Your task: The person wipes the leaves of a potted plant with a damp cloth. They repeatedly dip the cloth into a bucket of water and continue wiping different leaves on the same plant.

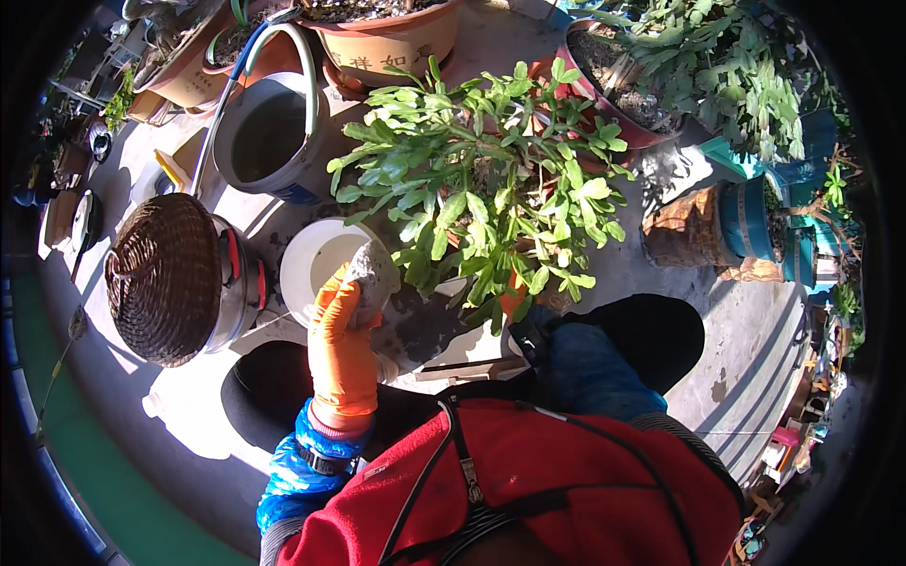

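Note:
My left hand (pixel 342 330), in an orange glove, is closed around a wet-looking grey rag (pixel 375 272) at the rim of a white bucket (pixel 300 259). Just right of the bucket spreads a potted plant (pixel 472 179) with flat green segmented leaves, its own pot mostly hidden by them. My right hand (pixel 515 296) reaches in under the plant's right lower side. Only a bit of its orange glove shows among the leaves, so its fingers are hidden. Blue sleeve covers reach up both forearms.
A larger grey bucket (pixel 223 141) of dark water, with a hose bent over it, stands behind. At left sits a woven wicker cover (pixel 162 283) on a tub. Big clay-coloured pots (pixel 387 52) line the back; a teal pot (pixel 750 219) lies at right.

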`<control>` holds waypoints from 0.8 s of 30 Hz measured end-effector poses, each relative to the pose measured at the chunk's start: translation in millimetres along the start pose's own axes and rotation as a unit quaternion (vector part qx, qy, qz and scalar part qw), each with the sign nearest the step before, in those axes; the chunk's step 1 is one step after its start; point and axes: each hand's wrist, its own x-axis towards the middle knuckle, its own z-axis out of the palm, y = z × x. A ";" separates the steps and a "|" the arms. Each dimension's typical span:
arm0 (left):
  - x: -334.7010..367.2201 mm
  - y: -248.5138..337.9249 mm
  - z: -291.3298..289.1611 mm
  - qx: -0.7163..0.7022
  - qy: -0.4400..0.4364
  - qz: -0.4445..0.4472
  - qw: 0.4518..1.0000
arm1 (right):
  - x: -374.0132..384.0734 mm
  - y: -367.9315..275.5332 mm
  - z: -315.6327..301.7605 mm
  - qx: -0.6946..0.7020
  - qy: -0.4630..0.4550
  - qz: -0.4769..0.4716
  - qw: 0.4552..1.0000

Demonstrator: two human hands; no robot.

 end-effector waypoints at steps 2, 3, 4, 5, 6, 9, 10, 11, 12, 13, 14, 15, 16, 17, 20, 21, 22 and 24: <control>-0.2 1.2 -0.8 -0.016 0.002 0.000 1.000 | 1.7 -1.7 1.7 -0.002 0.000 -0.001 1.000; -0.6 1.5 -1.1 -0.017 0.004 -0.001 1.000 | 1.5 -2.8 1.2 -0.004 -0.001 -0.001 1.000; -1.4 1.5 -1.2 -0.013 0.022 -0.003 1.000 | 2.1 -3.4 1.4 -0.005 -0.002 -0.002 1.000; -2.2 1.5 -0.8 -0.012 0.005 -0.004 1.000 | 2.3 -3.4 2.0 -0.001 -0.005 0.001 1.000; -3.0 1.4 -0.3 -0.006 0.002 -0.004 1.000 | 2.7 -4.3 1.6 0.002 -0.005 0.001 1.000; -5.2 0.2 2.3 0.002 -0.003 -0.009 1.000 | 3.7 -4.6 3.1 0.007 -0.004 -0.004 1.000; -5.9 -0.1 2.7 0.003 -0.013 -0.001 1.000 | 4.2 -4.3 4.5 0.011 -0.004 -0.005 1.000; -6.4 -0.5 2.5 0.005 -0.012 -0.012 1.000 | 4.0 -4.9 4.7 0.016 -0.003 -0.007 1.000; -6.8 -1.0 1.8 0.006 -0.019 -0.015 1.000 | 4.5 -5.7 5.2 0.020 -0.003 -0.011 1.000; -6.9 -2.0 0.3 0.006 -0.023 -0.013 1.000 | 4.0 -6.8 4.9 0.024 -0.001 -0.014 1.000; -7.0 -3.0 -1.7 0.008 -0.031 -0.020 0.999 | 4.0 -9.1 3.7 0.031 0.002 -0.017 0.999; -7.0 -4.2 -4.4 0.009 -0.035 -0.024 0.999 | 3.8 -11.8 2.2 0.039 0.007 -0.022 0.999; -7.2 -5.9 -7.3 0.010 -0.040 -0.020 0.999 | 2.9 -15.5 -0.8 0.051 0.016 -0.023 0.998; -6.7 -8.0 -9.8 0.009 -0.039 -0.028 0.999 | 2.5 -19.5 -3.4 0.065 0.025 -0.027 0.997; 1.6 -12.5 -15.1 0.026 -0.010 -0.035 0.999 | 0.2 -31.2 -12.5 0.118 0.054 -0.040 0.991; 4.9 -13.5 -15.3 0.011 -0.041 -0.017 0.999 | -0.3 -33.5 -15.1 0.138 0.063 -0.042 0.988; 8.4 -15.4 -15.1 0.009 -0.045 -0.007 0.999 | -0.5 -33.4 -16.1 0.158 0.071 -0.042 0.984; 13.4 -20.3 -12.6 0.014 -0.059 0.035 0.998 | -1.9 -27.8 -17.0 0.195 0.082 -0.034 0.977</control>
